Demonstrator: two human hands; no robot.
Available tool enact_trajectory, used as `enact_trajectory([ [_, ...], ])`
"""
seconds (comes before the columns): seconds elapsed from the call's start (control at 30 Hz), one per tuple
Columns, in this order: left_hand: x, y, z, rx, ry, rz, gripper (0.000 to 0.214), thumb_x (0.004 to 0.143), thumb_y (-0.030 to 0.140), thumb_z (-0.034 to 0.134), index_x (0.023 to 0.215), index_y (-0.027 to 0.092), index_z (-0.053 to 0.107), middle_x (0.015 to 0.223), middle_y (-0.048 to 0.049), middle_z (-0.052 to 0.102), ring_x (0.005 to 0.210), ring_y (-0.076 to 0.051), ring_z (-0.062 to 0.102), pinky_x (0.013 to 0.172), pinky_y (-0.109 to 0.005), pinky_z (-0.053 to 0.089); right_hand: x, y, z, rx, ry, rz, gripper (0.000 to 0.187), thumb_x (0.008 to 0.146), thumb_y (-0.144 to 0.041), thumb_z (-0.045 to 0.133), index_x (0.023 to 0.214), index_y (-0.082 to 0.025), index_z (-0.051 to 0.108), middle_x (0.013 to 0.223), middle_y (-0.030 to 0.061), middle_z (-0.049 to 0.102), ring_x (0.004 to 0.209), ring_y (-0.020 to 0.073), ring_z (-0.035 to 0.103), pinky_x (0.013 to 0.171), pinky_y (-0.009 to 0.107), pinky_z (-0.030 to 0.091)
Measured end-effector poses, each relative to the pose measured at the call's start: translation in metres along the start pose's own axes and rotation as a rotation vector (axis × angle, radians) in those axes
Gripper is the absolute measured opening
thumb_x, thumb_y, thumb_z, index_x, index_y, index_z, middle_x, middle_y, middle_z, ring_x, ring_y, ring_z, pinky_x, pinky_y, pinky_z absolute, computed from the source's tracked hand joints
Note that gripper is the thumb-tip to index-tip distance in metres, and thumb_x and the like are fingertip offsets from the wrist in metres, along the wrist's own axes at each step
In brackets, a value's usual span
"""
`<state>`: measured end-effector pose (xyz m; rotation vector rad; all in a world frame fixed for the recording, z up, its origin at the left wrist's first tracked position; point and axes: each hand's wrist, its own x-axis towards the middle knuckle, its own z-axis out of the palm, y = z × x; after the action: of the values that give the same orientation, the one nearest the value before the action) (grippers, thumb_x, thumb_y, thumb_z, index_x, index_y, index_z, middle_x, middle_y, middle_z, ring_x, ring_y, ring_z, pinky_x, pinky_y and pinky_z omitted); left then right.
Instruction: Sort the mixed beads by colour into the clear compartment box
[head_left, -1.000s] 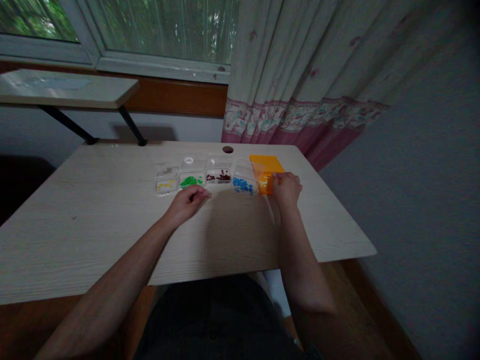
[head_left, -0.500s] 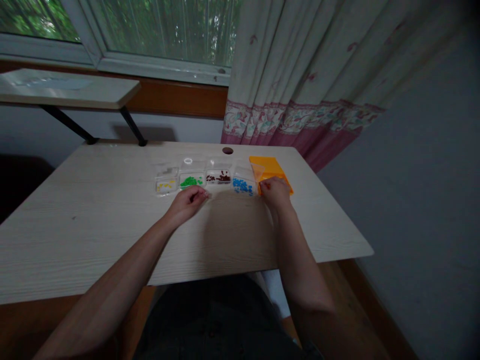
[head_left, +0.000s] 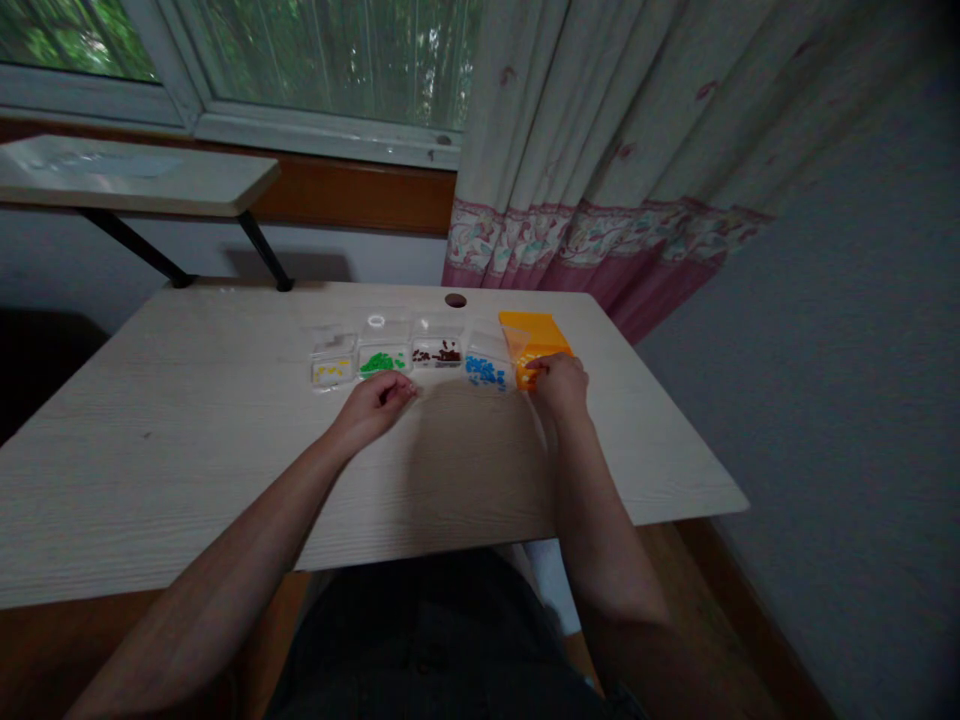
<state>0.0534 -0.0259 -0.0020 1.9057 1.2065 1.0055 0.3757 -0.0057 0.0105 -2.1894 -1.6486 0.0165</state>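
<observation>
A row of small clear boxes lies on the pale wooden table (head_left: 187,450), holding yellow beads (head_left: 332,371), green beads (head_left: 382,362), dark brown beads (head_left: 437,353) and blue beads (head_left: 486,371). An orange packet (head_left: 534,335) with a clear flap lies at the right end of the row. My right hand (head_left: 561,386) rests on the packet's near edge, fingers pinched together on it. My left hand (head_left: 377,400) lies on the table just in front of the green beads, its fingers curled in loosely. I cannot see anything in it.
A round cable hole (head_left: 455,300) sits near the table's far edge. A second table top (head_left: 127,178) on black legs stands behind at the left, under the window. A patterned curtain (head_left: 600,150) hangs at the back right. The table's right edge is close to my right arm.
My right hand drew back left along the orange packet's near edge, then shifted slightly right and settled there. My left hand has not moved.
</observation>
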Motion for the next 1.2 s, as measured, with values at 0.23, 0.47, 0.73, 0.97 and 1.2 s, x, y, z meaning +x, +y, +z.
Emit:
enact_trajectory([
  [0.23, 0.0, -0.003, 0.001, 0.011, 0.008, 0.014, 0.026, 0.09, 0.043, 0.056, 0.083, 0.019, 0.066, 0.074, -0.0013, 0.057, 0.067, -0.014, 0.048, 0.06, -0.026, 0.035, 0.001, 0.002, 0.002, 0.037, 0.034, 0.001, 0.052, 0.082, -0.012, 0.04, 0.127, -0.018, 0.066, 0.13, 0.0123, 0.064, 0.119, 0.0286, 0.054, 0.101, 0.044, 0.041],
  [0.47, -0.001, 0.0, -0.001, 0.006, 0.003, 0.02, 0.023, 0.09, 0.039, 0.056, 0.084, 0.019, 0.066, 0.071, -0.0002, 0.055, 0.065, -0.013, 0.046, 0.059, -0.025, 0.035, 0.004, 0.001, 0.006, 0.141, 0.009, -0.02, 0.059, 0.08, -0.011, 0.039, 0.136, -0.015, 0.057, 0.13, 0.0107, 0.066, 0.119, 0.0247, 0.06, 0.104, 0.04, 0.043],
  [0.73, 0.0, 0.001, 0.0, 0.006, -0.006, 0.008, 0.025, 0.09, 0.041, 0.055, 0.085, 0.02, 0.066, 0.076, -0.0019, 0.059, 0.068, -0.015, 0.049, 0.06, -0.026, 0.036, 0.004, 0.001, 0.008, 0.154, -0.029, -0.053, 0.063, 0.08, -0.01, 0.04, 0.141, -0.019, 0.051, 0.122, 0.0088, 0.07, 0.114, 0.025, 0.063, 0.104, 0.043, 0.044],
  [0.97, -0.002, 0.004, -0.001, 0.016, -0.017, 0.01, 0.026, 0.091, 0.041, 0.055, 0.084, 0.019, 0.065, 0.071, -0.0004, 0.055, 0.065, -0.014, 0.046, 0.06, -0.026, 0.035, 0.006, 0.002, 0.013, 0.27, -0.081, -0.113, 0.065, 0.081, -0.009, 0.039, 0.145, -0.012, 0.046, 0.134, 0.0153, 0.062, 0.12, 0.0249, 0.06, 0.105, 0.04, 0.045],
  [1.2, -0.001, 0.002, -0.001, 0.014, -0.025, 0.006, 0.027, 0.091, 0.042, 0.054, 0.084, 0.019, 0.065, 0.071, -0.0004, 0.054, 0.066, -0.014, 0.046, 0.059, -0.025, 0.034, 0.006, 0.0, 0.01, 0.317, 0.006, -0.106, 0.065, 0.077, -0.007, 0.037, 0.14, -0.011, 0.051, 0.12, 0.015, 0.069, 0.11, 0.0232, 0.063, 0.102, 0.039, 0.046],
])
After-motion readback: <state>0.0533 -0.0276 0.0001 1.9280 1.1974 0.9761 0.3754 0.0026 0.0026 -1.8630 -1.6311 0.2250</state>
